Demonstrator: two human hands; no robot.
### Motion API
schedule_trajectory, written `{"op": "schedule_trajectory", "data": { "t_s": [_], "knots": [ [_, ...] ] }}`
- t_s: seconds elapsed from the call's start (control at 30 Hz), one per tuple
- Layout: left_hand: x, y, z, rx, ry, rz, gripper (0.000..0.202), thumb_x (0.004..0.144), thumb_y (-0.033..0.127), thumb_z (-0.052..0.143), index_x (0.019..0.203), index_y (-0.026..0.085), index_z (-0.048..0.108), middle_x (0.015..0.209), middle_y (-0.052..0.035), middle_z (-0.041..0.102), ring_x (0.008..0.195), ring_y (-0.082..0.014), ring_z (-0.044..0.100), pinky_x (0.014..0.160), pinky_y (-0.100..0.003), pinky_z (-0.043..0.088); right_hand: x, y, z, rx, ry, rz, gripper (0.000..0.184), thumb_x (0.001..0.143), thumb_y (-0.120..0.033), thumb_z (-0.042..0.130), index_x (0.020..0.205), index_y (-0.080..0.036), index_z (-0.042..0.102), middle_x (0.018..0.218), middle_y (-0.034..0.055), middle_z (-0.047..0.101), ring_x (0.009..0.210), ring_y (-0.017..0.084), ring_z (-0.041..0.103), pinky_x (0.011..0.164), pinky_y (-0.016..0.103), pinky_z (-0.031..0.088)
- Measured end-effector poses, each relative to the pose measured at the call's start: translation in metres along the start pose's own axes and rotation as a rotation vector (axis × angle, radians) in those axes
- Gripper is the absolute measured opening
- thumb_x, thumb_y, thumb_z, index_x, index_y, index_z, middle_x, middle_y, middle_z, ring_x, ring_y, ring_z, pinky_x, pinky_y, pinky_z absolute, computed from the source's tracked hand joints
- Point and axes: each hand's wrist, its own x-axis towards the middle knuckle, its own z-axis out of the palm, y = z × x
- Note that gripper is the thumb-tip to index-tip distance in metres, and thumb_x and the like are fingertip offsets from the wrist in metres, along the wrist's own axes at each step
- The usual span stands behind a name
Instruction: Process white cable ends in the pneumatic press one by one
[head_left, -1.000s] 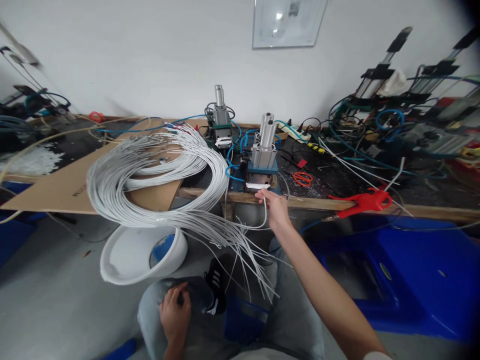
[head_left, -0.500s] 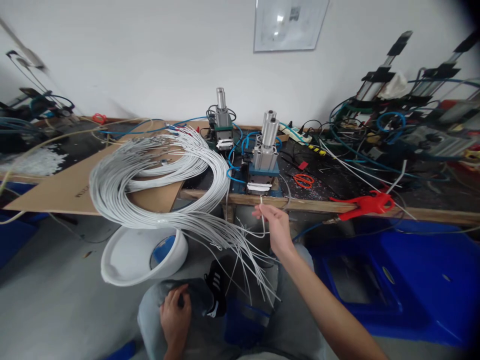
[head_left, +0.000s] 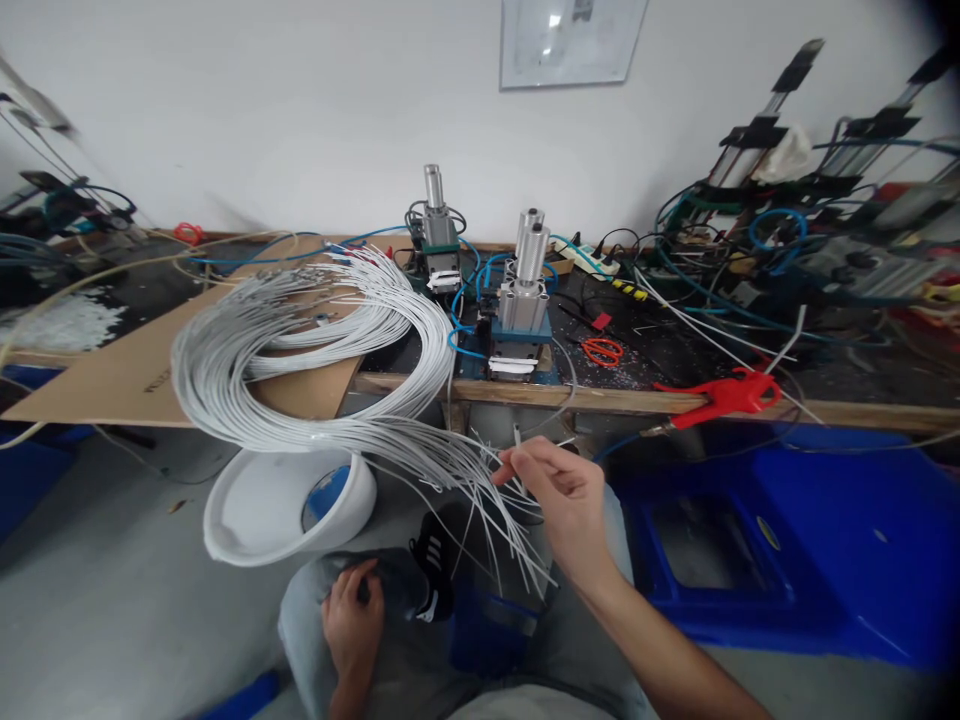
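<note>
One thin white round cable (head_left: 517,435) held upright, apart from the machine

The right hand (head_left: 566,490) pinches the cable between thumb and forefinger, its short tip poking up in front of the counter (head_left: 622,400). The step in hand appears to be handling a single cable end — moving it onward would seem to call for a steady pinch close to the tip, since so thin a length probably flexes. Its lower run is lost behind the hand.

The left hand (head_left: 354,615) lies on the faded denim knee, fingers loosely curled; whether it grips anything I cannot tell. Near the right hand, the straight, wiry tails of a big looped bundle of smooth white cables (head_left: 214,370) fan out over the counter's edge; the loops lie partly on flat brown cardboard (head_left: 127,380).

Beyond stands a silver metal machine with upright cylinders (head_left: 523,300), white strips across its front. The counter has a speckled black top and a raw wood edge, bearing orange-handled scissors (head_left: 602,351) and a glossy red plastic air gun (head_left: 731,397). Below — a round white plastic bucket (head_left: 247,510).
</note>
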Motion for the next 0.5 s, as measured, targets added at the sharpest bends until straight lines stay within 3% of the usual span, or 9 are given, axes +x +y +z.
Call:
{"op": "schedule_trajectory", "data": {
  "t_s": [0.5],
  "knots": [
    [0.0010, 0.0035, -0.0023, -0.009, 0.008, -0.001, 0.036, 0.089, 0.034, 0.042, 0.098, 0.017, 0.073, 0.099, -0.0067, 0.072, 0.096, -0.0228, 0.064, 0.085, -0.036, 0.041, -0.0053, -0.0030, -0.0004, 0.033, -0.033, 0.039, 0.022, 0.090, -0.035, 0.064, 0.077, -0.022, 0.076, 0.067, 0.0004, 0.071, 0.070, 0.013, 0.059, 0.074, 0.029, 0.043]
  ]
}}
